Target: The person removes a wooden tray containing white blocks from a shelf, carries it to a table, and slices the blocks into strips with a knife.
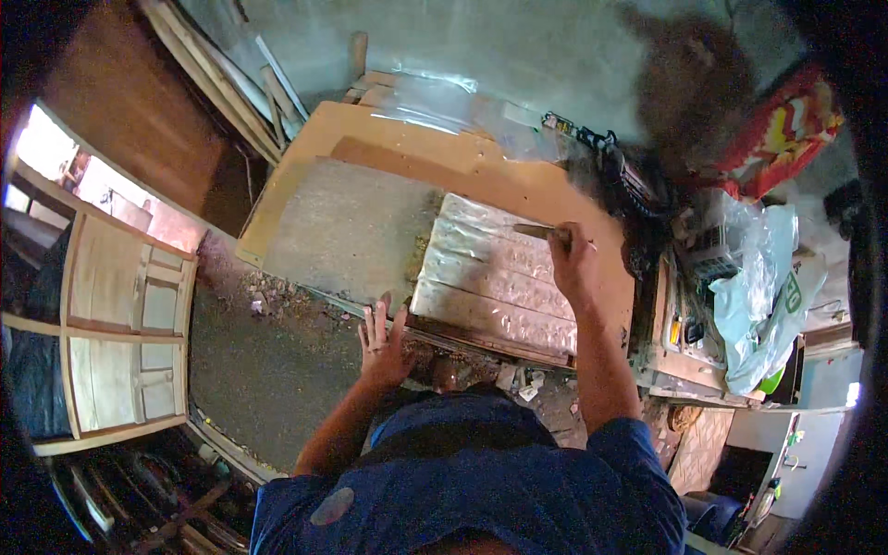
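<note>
A whitish, shiny panel [499, 277] with parallel seams and rows of puckers, like a quilted pad, lies on the work table. Above its far right part, my right hand [573, 264] is closed around a narrow, pointed blade-like tool [531, 230] that points left; its exact kind is unclear. My left hand [382, 344] is by the table's near edge, fingers spread and holding nothing, close to the pad's near left corner. Left of the pad is a worn grey board [347, 227], resting on a larger tan board [527, 180].
Wooden framed doors [125, 324] stand on the left. Long planks [217, 83] lean at the back left. Plastic bags [763, 296] and a tray of small items [689, 319] sit at the right. Debris [277, 296] litters the floor by the table.
</note>
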A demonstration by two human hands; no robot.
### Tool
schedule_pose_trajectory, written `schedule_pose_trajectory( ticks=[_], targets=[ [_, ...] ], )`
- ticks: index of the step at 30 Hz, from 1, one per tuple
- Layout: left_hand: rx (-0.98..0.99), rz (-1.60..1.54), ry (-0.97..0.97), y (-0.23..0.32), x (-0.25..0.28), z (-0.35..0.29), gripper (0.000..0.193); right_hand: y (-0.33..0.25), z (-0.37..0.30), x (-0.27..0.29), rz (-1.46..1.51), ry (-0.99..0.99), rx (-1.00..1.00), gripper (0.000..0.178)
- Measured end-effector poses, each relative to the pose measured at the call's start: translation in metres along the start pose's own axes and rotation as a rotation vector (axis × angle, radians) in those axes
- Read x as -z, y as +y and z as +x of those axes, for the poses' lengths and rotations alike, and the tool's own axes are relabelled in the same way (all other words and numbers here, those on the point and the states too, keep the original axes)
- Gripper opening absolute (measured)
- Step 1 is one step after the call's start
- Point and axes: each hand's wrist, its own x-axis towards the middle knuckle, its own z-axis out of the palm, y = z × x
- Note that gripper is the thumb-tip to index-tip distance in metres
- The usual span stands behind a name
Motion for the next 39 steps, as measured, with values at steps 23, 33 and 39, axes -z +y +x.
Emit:
schedule_pose_trajectory(
  ticks=[23, 33, 39],
  targets=[
    [0.026, 0.049, -0.038, 0.007, 0.003, 0.000, 0.099, 0.061, -0.042, 0.062, 0.024, 0.286, -0.134, 0.017],
    [0.032, 0.036, -0.038, 0.012, 0.007, 0.003, 0.096, 0.113, -0.054, 0.074, -0.102, 0.387, -0.206, 0.026],
    [-0.002, 0.024, 0.019, 0.005, -0.001, -0.001, 0.094, 0.111, -0.066, 0.092, -0.226, 0.368, -0.326, 0.021]
  ],
)
